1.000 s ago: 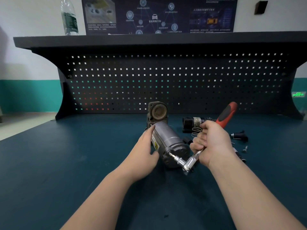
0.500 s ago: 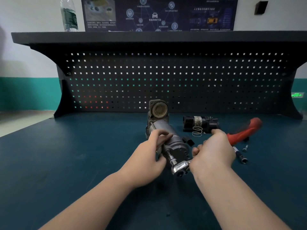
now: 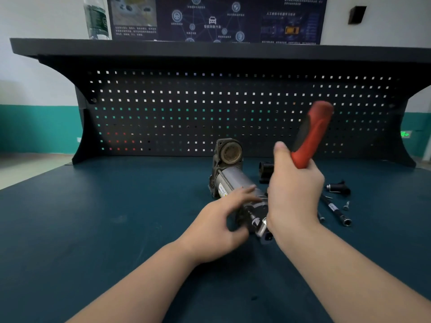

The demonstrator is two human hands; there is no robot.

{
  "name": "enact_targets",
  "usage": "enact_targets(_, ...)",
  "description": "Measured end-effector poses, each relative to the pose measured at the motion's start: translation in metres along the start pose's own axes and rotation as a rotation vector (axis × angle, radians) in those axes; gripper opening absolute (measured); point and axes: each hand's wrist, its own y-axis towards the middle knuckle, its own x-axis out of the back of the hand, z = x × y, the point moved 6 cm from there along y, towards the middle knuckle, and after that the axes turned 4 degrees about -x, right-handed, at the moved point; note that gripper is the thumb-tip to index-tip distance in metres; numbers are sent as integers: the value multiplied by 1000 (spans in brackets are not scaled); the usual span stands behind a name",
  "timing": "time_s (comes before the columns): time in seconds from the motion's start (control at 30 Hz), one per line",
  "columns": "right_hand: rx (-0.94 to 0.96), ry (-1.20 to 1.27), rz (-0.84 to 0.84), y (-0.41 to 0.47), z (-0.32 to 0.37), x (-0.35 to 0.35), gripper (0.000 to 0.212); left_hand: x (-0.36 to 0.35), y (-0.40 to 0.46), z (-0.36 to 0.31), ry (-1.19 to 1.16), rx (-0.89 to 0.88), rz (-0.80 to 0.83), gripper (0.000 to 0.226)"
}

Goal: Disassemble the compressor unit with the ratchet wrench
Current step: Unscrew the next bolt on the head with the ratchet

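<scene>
On the dark blue workbench [image 3: 98, 229], near the middle: the compressor unit [image 3: 233, 180], lying on its side, grey cylinder toward the camera, round rusty port at the far end. A yellow-and-white label on the cylinder (print too small to read). Left hand [image 3: 219, 220] resting on the near part of the cylinder, fingers loosely curved over the top, blurred, so cannot tell whether gripping or merely touching. Right hand [image 3: 293, 192] wrapped tight around the ratchet wrench [image 3: 310, 134], red-and-black handle tilted up and to the right, metal head down at the compressor's near end, partly hidden by the wrist. To the right on the bench: a long socket extension [image 3: 335, 210], a loose screw [image 3: 346, 205], a small black fitting [image 3: 338, 188]. Behind the right hand, a black part [image 3: 264, 171], mostly covered. Beyond: black pegboard [image 3: 210, 108], shelf with a plastic bottle [image 3: 96, 18], dark poster [image 3: 214, 18] with a car icon and unreadable Chinese text.
</scene>
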Motion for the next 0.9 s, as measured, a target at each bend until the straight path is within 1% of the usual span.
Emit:
enact_targets(0.07, 126, -75, 97, -8, 10, -8, 34, -5, 0, -16, 54, -161, 67, 45)
enact_targets(0.1, 182, -94, 137, -12, 14, -12, 35, -7, 0, -22, 86, -226, 76, 38)
enact_targets(0.2, 251, -54, 253, -20, 20, -19, 26, -7, 0, -30, 186, -339, 8, 22)
enact_targets(0.3, 273, -52, 347, -22, 20, -19, 21, -7, 0, -35, 296, -410, -60, 17)
enact_targets(0.37, 303, -71, 340, -17, 22, -11, 26, -10, 0, -33, 378, -435, -79, 18)
enact_targets(0.43, 288, -142, 233, 1, 22, 9, 28, -9, -1, -30, 437, -406, -93, 23)
enact_targets(0.47, 206, -169, 159, 15, 16, 23, 28, -9, -1, -28, 428, -372, -100, 25)
enact_targets(0.5, 61, -169, 85, 29, 4, 39, 27, -8, -1, -26, 402, -334, -109, 25)
enact_targets(0.57, -364, -60, -5, 39, -39, 63, 24, -7, -1, -24, 362, -283, -128, 28)
enact_targets(0.6, -519, -9, -32, 37, -59, 71, 25, -8, -1, -24, 358, -282, -119, 29)
enact_targets(0.63, -598, 3, -49, 36, -72, 75, 26, -8, -1, -24, 371, -296, -97, 29)
enact_targets(0.67, -590, -35, -52, 36, -75, 75, 27, -9, -1, -25, 395, -324, -70, 29)
enact_targets(0.7, -495, -109, -46, 39, -67, 71, 28, -9, -1, -26, 422, -354, -43, 29)
enact_targets(0.73, -325, -177, -32, 43, -50, 65, 28, -10, -1, -28, 439, -374, -20, 30)
enact_targets(0.77, -114, -232, 2, 46, -26, 54, 29, -11, -1, -29, 446, -383, -9, 31)
enact_targets(0.8, 107, -281, 91, 44, -1, 38, 31, -11, -1, -30, 451, -385, -12, 31)
enact_targets(0.83, 304, -324, 226, 36, 20, 19, 31, -10, 0, -31, 452, -383, -23, 29)
enact_targets(0.87, 457, -352, 388, 22, 32, 3, 28, -10, 0, -33, 446, -381, -33, 25)
enact_targets(0.9, 566, -377, 545, 6, 37, -11, 23, -9, -1, -34, 438, -388, -45, 21)
